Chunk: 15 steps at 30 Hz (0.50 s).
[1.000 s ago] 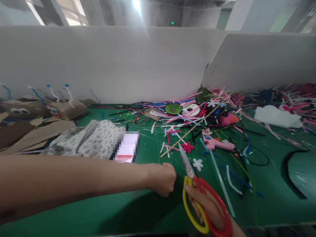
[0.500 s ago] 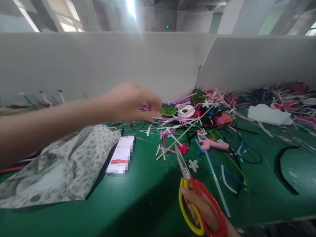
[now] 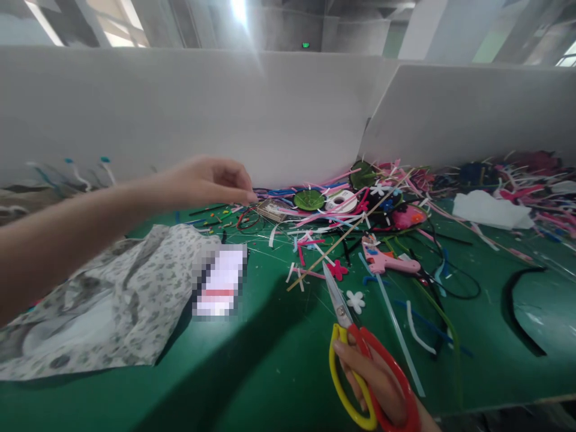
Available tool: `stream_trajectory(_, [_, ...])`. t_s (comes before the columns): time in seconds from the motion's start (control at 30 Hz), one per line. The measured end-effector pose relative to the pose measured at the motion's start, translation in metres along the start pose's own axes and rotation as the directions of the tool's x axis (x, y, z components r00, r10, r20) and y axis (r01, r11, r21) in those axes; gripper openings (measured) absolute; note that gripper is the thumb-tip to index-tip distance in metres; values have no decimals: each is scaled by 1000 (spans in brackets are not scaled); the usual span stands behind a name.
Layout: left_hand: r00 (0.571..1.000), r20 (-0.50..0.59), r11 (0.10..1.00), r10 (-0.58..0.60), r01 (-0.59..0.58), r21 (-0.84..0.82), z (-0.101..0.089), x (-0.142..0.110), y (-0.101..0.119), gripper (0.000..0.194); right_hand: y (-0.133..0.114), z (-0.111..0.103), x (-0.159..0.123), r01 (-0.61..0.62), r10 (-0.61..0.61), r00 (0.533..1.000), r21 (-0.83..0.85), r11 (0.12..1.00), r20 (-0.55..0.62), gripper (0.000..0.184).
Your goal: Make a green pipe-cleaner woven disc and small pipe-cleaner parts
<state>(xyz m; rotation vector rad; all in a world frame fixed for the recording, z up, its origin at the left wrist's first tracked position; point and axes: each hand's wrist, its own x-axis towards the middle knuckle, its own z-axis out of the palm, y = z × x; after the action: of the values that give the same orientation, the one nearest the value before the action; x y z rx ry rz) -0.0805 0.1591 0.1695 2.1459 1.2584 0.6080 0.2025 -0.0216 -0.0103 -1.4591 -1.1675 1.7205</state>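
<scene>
My left hand (image 3: pixel 216 180) hovers over the back of the green table with its fingers curled and thumb and fingertips pinched. Whatever may be between them is too small to make out. Behind and below its fingertips lie thin coloured strips and a small wooden-looking piece (image 3: pixel 273 210). At the front, my right hand (image 3: pixel 375 375) grips scissors (image 3: pixel 342 312) with one yellow and one red handle. Their blades are closed and point away from me. Near the blades are a pink felt-like flower (image 3: pixel 337 270), a white flower (image 3: pixel 356 302) and a thin wooden stick (image 3: pixel 333 247).
A pink glue gun (image 3: pixel 389 262) with a clear glue stick lies right of the scissors. Left are a phone (image 3: pixel 222 279) and patterned cloth (image 3: pixel 148 288). Pipe cleaners, a white spool (image 3: pixel 341 201) and a green round piece (image 3: pixel 309 200) crowd the back, before a grey partition (image 3: pixel 225 108).
My left hand has moved left, away from the green round piece, uncovering the strips and wooden-looking piece. My right hand still holds the scissors in nearly the same place.
</scene>
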Motion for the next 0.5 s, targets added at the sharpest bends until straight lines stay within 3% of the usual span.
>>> stream_trajectory(0.1, [998,50,997,33,-29,-75,28,1,-18,29,-1,1,-1,-22,22,1000,1,1000,-10,56])
stream_trajectory(0.2, [997,4,970,75,-72,-233,57,-1,-31,26,2,1,-2,-9,10,1000,4,1000,-22,56])
stream_trajectory(0.3, [994,-84,953,75,-96,-287,81,-4,-43,24,6,1,-1,-27,28,998,20,999,-62,56])
stream_trajectory(0.4, [981,-185,947,52,-107,-304,97,-5,-48,27,5,2,1,-38,39,998,15,999,-58,56])
stream_trajectory(0.5, [977,-212,951,37,-100,-292,103,-8,-42,30,2,2,0,-71,69,995,-32,997,-79,54])
